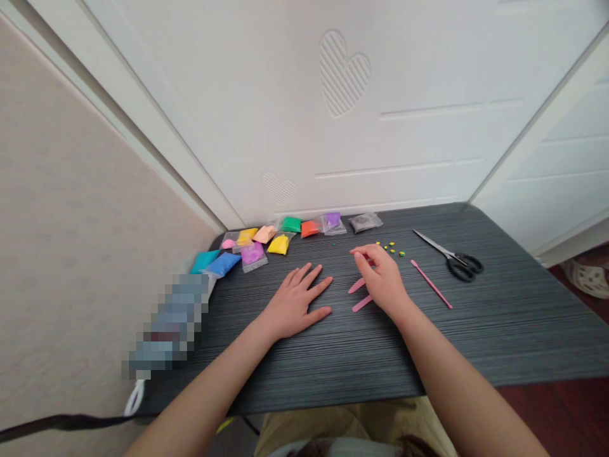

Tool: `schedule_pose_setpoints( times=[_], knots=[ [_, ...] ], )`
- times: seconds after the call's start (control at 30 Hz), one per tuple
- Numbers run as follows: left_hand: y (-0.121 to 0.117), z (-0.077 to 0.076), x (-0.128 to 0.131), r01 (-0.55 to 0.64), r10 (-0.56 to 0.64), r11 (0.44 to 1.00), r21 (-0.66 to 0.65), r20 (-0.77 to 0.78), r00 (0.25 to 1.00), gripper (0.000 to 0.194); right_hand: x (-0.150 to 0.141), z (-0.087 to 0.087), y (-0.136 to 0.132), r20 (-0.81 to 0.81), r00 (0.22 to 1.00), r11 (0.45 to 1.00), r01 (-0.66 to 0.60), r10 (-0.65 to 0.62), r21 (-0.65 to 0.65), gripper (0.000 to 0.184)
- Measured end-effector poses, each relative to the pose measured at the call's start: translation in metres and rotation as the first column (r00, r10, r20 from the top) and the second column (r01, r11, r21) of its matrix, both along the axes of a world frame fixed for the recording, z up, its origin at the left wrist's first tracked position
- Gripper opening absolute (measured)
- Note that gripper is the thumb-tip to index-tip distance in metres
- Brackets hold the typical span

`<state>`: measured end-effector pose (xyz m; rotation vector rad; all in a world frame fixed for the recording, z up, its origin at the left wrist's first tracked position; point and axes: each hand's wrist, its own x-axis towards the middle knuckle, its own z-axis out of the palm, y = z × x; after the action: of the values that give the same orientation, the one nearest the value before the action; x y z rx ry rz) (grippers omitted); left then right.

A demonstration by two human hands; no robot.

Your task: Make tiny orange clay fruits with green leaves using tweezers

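My left hand (297, 301) lies flat on the dark striped table (499, 330), palm down, fingers spread, holding nothing. My right hand (380, 276) rests just to its right with the fingers curled together at the tips in a pinch; what they pinch is too small to make out. Two pink modelling sticks (360, 294) lie partly under the right hand. Several tiny yellow and green clay bits (391, 248) sit just beyond its fingertips. A third thin pink stick (431, 284) lies to the right of that hand.
Several small bags of coloured clay (266, 244) lie in a row along the table's back left, by the white door (342, 101). Black-handled scissors (451, 257) lie at the back right. A blurred-out object (171, 324) sits at the table's left edge.
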<state>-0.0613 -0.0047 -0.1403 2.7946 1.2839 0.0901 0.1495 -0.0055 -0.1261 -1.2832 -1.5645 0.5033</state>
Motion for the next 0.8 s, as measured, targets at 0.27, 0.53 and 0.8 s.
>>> schedule_pose_setpoints(
  times=[0.27,0.53,0.8],
  knots=[
    [0.001,-0.002,0.0,-0.008,0.008,1.0,-0.002,0.006,1.0,0.058,0.001,-0.004,0.001,0.017,1.0,1.0,-0.005,0.006,-0.014,0.021],
    [0.004,-0.004,0.0,-0.077,0.077,0.997,-0.007,0.042,0.996,0.056,0.001,-0.003,0.001,0.033,0.999,1.0,-0.003,0.004,-0.026,0.021],
    [0.02,0.002,-0.008,-0.121,0.174,0.977,-0.177,0.332,0.927,0.053,-0.002,-0.002,0.0,0.074,0.997,0.999,-0.005,0.008,-0.044,0.022]
  ],
)
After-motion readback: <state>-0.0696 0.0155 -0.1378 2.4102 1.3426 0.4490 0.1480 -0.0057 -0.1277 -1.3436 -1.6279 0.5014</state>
